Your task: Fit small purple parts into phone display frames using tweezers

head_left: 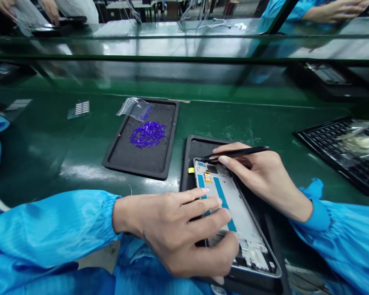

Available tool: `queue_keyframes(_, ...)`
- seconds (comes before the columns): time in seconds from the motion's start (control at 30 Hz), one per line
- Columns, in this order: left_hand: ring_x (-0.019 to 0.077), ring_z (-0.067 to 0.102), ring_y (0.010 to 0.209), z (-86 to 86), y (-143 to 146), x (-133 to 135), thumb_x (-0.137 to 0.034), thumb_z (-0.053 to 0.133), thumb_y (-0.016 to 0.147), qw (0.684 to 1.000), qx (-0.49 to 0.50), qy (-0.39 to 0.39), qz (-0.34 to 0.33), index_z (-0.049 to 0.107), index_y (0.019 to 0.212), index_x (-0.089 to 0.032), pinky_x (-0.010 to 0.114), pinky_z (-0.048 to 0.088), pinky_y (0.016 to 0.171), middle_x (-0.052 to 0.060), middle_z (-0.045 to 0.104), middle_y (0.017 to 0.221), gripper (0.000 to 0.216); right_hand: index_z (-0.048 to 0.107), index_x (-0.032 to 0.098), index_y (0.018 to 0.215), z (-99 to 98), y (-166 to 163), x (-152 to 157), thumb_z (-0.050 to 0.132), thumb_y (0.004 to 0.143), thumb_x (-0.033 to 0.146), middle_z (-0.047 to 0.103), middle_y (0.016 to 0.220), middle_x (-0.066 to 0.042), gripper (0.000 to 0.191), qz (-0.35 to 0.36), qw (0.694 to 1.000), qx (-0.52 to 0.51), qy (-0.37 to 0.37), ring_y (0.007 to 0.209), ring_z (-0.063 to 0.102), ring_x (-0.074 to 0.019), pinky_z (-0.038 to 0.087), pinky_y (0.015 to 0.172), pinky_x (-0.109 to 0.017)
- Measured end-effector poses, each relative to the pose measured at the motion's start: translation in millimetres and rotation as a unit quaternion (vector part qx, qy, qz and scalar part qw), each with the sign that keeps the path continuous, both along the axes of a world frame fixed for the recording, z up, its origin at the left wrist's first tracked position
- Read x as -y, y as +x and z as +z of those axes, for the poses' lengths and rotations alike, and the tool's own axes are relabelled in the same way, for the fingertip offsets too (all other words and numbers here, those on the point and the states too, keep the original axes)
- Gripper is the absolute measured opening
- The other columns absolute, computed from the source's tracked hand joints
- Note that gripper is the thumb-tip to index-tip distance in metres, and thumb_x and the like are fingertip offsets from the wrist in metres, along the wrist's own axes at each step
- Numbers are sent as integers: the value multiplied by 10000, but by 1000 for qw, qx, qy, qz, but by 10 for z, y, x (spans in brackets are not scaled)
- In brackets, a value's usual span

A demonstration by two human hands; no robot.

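An opened phone frame (242, 205) lies in a black tray (189, 149) before me, its metal inside facing up with blue strips and an orange flex piece. Across its lower left side rests my left hand (184, 229), fingers spread over the metal. My right hand (252, 168) pinches black tweezers (246, 152), whose tips reach the frame's top end; what they touch there is too small to make out. A yellow tab (191, 170) sticks out at the frame's upper left edge.
Left of the phone, another black tray (117, 153) carries a heap of small purple pieces (148, 134) and a clear plastic bag (135, 108). At the right lies a black gridded tray (332, 143). Behind a green rail, co-workers' hands (338, 11) show.
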State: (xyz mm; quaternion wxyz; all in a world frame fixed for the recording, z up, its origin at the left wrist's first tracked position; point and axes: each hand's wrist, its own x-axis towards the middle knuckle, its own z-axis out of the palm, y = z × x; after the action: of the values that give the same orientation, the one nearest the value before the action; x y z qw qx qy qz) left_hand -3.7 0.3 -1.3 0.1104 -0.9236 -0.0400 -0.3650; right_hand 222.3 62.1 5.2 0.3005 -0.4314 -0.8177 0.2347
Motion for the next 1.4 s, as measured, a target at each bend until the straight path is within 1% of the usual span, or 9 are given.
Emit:
queue_keyframes(0.17,290,721,955,-22,0,24,-527,543,962,1000,-23,1,-6,719,1107,-89,435,622,870,130,760,1017,494,747,195,961,7,-2,-14,580,954,345,768,1032,-50,225,-7,1000,-8,-11,890,741,-205,584,839,-336)
queue_keyframes(0.37,305,713,988,-85,9,65,-495,531,983,997,-72,-12,-14,688,1195,-68,450,598,910,148,745,1059,503,753,192,949,32,25,-32,591,936,374,771,1002,-53,244,-15,999,-12,-27,863,740,-217,596,798,-346)
queue_keyframes(0.53,281,690,1054,-114,17,69,-456,500,1009,991,-122,-56,1,692,1157,-116,410,588,929,104,727,1108,417,745,216,924,36,66,-41,659,890,430,775,936,-36,233,-23,984,-111,-137,842,746,-206,618,793,-336)
queue_keyframes(0.7,242,594,1205,-59,8,41,-473,471,1026,977,-184,-105,-2,663,1147,-126,354,518,1017,98,671,1234,415,735,227,951,-10,143,-94,743,826,490,766,901,-47,291,-62,939,-266,-210,884,751,-224,634,829,-381)
queue_keyframes(0.8,187,627,896,7,37,117,-462,510,1007,979,-173,-98,-40,655,945,-153,320,521,719,66,672,943,347,730,196,946,-16,247,-202,783,793,491,752,875,-57,336,-105,916,-341,-184,874,748,-221,647,771,-363)
queue_keyframes(0.87,148,516,642,26,63,205,-445,555,981,982,-167,-77,-52,595,792,-168,311,384,523,13,555,715,338,730,180,924,1,344,-284,806,770,488,742,868,-57,352,-125,908,-366,-159,857,744,-213,651,743,-350)
queue_keyframes(1.03,135,413,544,-4,107,313,-370,606,933,980,-199,-14,-23,503,670,-182,313,240,478,-14,442,610,339,722,154,907,81,609,-366,792,801,444,734,848,-67,316,-159,894,-404,-115,854,741,-207,653,715,-326)
queue_keyframes(1.23,154,513,581,-59,157,-140,-338,563,947,967,-245,34,68,510,714,-182,298,336,530,-3,534,633,285,723,155,923,238,846,-227,759,845,390,734,887,-87,251,-175,884,-425,-83,891,735,-211,638,780,-317)
queue_keyframes(1.4,208,656,801,-1,269,-979,-399,476,1014,893,-397,5,214,604,876,-159,316,490,689,75,680,852,305,731,144,911,326,908,-124,758,845,361,741,865,-86,229,-184,877,-442,-37,836,738,-198,629,768,-296)
